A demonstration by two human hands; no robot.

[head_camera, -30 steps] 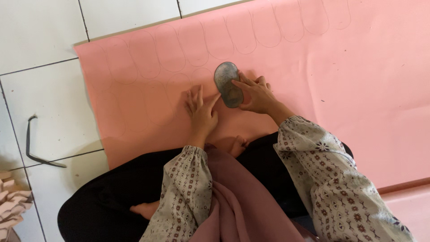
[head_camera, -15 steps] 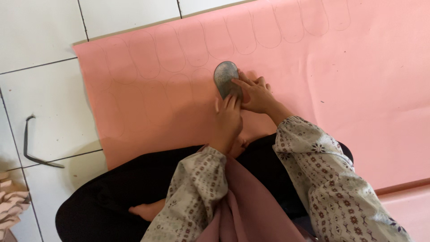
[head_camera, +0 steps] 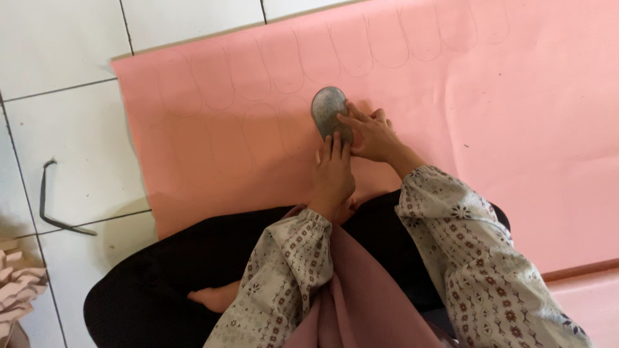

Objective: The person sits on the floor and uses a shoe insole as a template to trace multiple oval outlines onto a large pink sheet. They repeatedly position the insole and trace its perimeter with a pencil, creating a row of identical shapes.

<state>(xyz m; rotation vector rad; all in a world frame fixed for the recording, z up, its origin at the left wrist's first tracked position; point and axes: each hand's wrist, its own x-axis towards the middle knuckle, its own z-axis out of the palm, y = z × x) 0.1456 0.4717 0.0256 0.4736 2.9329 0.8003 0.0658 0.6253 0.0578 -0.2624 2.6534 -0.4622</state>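
Note:
A large pink paper sheet (head_camera: pixel 516 116) lies on the white tiled floor, with rows of faint pencilled arch outlines across it. A grey oval template (head_camera: pixel 327 108) rests flat on the sheet. My left hand (head_camera: pixel 333 174) presses its fingertips on the template's near end. My right hand (head_camera: pixel 371 135) sits at the template's right edge with fingers bunched; whether it holds a pencil is hidden. Both sleeves are patterned, and a mauve cloth hangs below them.
A thin dark bent strip (head_camera: pixel 48 206) lies on the tiles at the left. A stack of pale cut pieces (head_camera: pixel 16 283) sits at the lower left corner. My legs in black fabric (head_camera: pixel 174 283) cover the sheet's near edge.
My left hand has slid right from the bare paper onto the template's near end. The template and my right hand stay in place.

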